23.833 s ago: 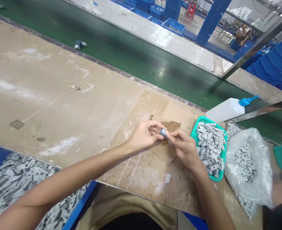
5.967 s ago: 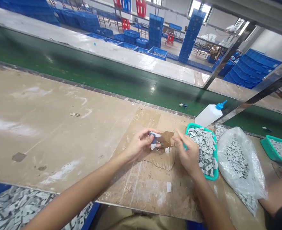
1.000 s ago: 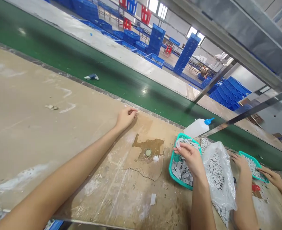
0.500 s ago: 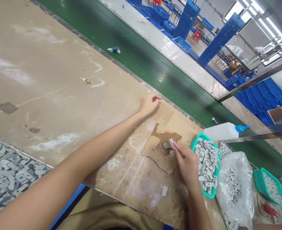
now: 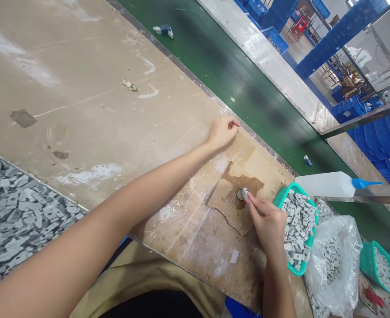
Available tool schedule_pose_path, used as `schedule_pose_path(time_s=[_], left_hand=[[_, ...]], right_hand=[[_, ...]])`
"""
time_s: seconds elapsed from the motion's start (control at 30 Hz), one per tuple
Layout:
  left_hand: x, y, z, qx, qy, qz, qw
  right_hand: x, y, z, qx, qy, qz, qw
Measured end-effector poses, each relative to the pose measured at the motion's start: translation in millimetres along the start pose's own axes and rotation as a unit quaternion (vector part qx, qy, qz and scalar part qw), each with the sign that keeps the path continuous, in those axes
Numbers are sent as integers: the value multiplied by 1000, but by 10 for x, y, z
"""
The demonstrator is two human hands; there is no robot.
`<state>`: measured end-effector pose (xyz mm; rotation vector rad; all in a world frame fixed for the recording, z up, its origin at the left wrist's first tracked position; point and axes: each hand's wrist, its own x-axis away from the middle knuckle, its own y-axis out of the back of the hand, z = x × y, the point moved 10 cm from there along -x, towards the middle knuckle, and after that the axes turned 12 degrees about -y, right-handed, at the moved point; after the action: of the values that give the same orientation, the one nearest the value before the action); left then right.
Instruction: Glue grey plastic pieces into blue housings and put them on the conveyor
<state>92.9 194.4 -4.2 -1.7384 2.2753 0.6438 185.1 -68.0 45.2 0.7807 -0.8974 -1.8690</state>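
Observation:
My right hand (image 5: 270, 221) pinches a small pale grey plastic piece (image 5: 245, 193) between thumb and fingertips. The piece is at the rim of a small round cap (image 5: 239, 194), which sits on a torn cardboard sheet (image 5: 228, 207) with a dark wet stain. Whether piece and cap touch is hard to tell. Farther up the table, my left hand (image 5: 223, 132) rests by the conveyor edge with its fingers curled closed; anything inside them is hidden. Right of my right hand stands a teal basket (image 5: 309, 249) full of similar grey pieces.
A white squeeze bottle (image 5: 326, 184) with a blue nozzle lies beyond the basket. Beside it are a clear plastic bag (image 5: 346, 251) of pieces and another teal basket (image 5: 367, 260). One loose piece (image 5: 234, 256) lies near the front edge. A green conveyor (image 5: 215, 70) runs behind; a grey heap (image 5: 22, 221) fills the left.
The view has shifted, so the table things appear moved. The plastic piece in my right hand has come closer to the cap. My left hand keeps its place by the conveyor edge.

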Motion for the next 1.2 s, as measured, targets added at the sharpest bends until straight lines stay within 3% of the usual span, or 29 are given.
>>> schedule_pose_path(time_s=[1.2], left_hand=[[5,-7,12,11,-9,-7,1000]], right_hand=[[32,1,166,41,62,-8,997]])
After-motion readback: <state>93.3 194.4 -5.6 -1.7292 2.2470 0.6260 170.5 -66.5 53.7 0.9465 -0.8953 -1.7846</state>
